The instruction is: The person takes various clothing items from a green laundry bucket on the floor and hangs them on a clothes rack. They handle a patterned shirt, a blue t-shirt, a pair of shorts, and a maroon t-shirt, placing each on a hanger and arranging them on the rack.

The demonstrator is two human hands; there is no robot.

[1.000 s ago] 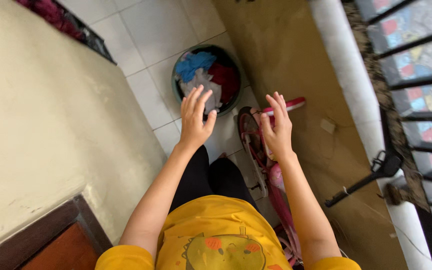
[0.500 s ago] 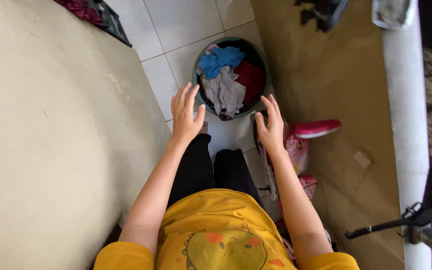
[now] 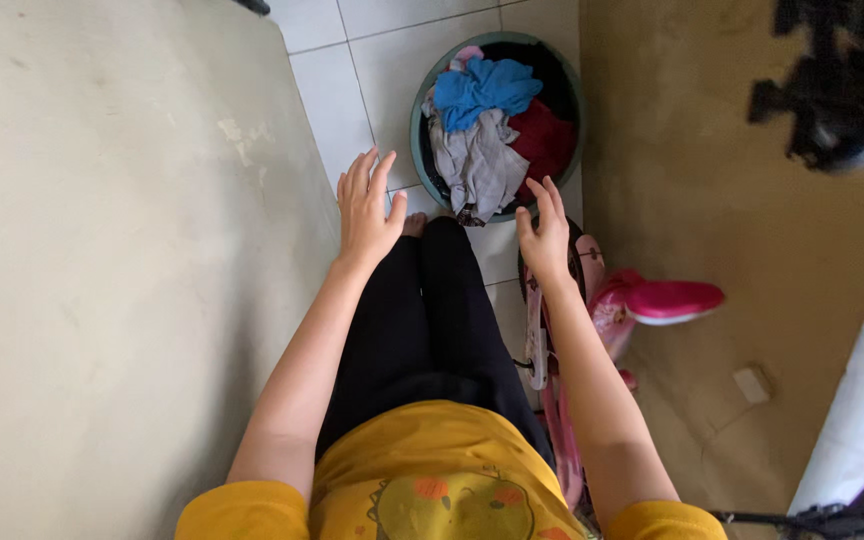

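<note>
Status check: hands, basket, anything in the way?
Left hand and right hand open, empty, above laundry basket. Clothes piled inside. Pink bicycle beside right arm.

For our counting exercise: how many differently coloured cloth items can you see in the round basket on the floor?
3 clear: a blue cloth on top, a grey cloth beneath it toward the person, a red cloth at the right. More may be hidden in the basket.

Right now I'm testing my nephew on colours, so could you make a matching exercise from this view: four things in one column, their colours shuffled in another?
Things:
1. Top cloth in the basket
2. Child's bike seat
3. Person's shirt
4. Person's trousers

Colours:
A. black
B. yellow
C. blue
D. pink

Pairs: 1-C, 2-D, 3-B, 4-A
</note>
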